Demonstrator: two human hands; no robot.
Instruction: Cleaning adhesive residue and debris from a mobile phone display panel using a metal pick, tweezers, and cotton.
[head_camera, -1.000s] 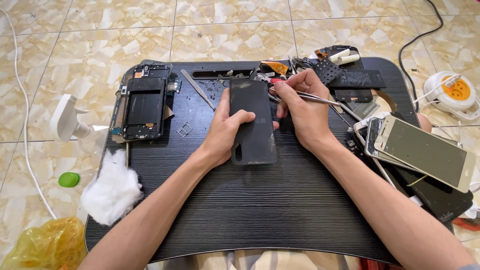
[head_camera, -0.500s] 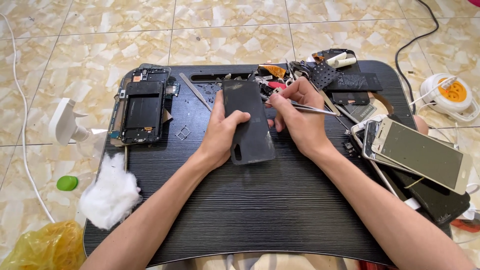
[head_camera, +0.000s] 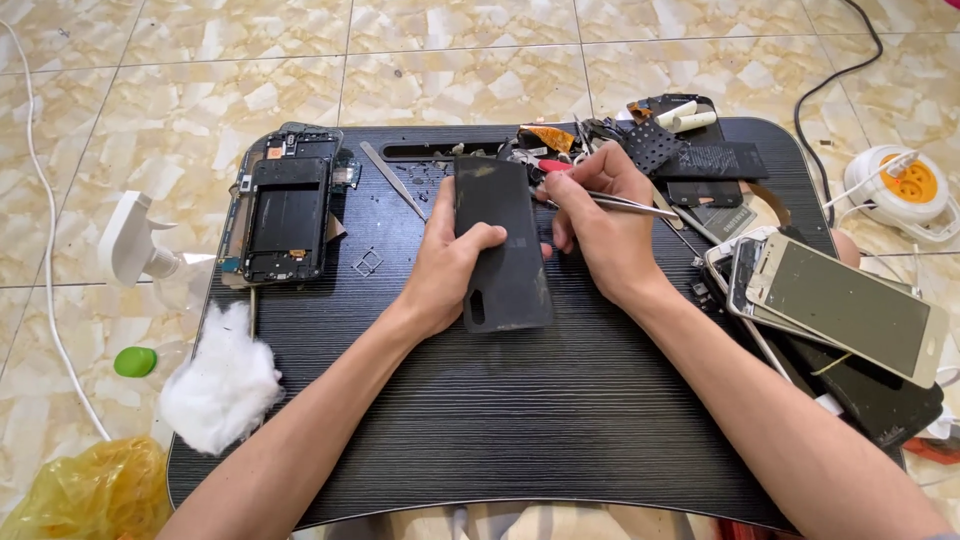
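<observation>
A dark phone back cover lies lengthwise near the middle of the black lap table. My left hand grips its left edge, thumb laid across the panel. My right hand sits at the cover's upper right edge and holds metal tweezers, whose shaft points right. The tweezer tips are hidden by my fingers.
An opened phone frame lies at the table's left. A metal pry tool is beside it. Stacked phones with pale screens fill the right side, parts and a battery the far edge. Cotton wool, a white bottle, a power strip surround.
Both hands and the cover stay together; my right hand has shifted slightly along the cover's upper right edge with the tweezers. The view has drifted a little.
</observation>
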